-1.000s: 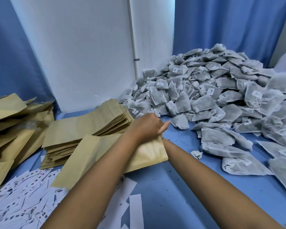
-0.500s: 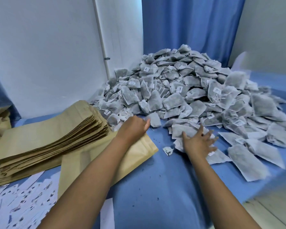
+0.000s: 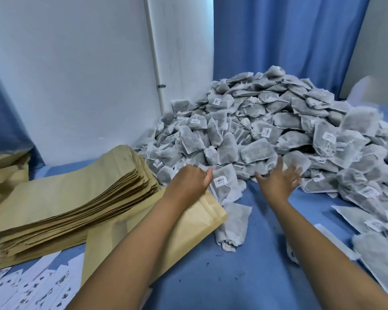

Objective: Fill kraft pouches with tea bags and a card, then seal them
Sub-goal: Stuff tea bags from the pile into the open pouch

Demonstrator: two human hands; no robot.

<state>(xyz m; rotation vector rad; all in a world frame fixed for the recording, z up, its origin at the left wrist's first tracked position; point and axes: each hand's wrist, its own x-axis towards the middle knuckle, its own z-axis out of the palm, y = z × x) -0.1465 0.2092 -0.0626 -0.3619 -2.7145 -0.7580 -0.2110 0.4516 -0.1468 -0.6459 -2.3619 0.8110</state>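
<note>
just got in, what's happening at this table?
A person is packing tea. Their left hand grips the mouth end of a kraft pouch lying on the blue table, with a tea bag right at the opening. The right hand, fingers spread, reaches into the big tea bag pile. A stack of empty pouches sits to the left, with printed cards in front of it.

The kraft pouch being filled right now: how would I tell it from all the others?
Start at the tall stack of kraft pouches on the left of the blue table. Just right of it one pouch lies alone, flat on the cloth. Unlike the stacked ones, the left hand grips its top edge, beside the tea bag pile.
</note>
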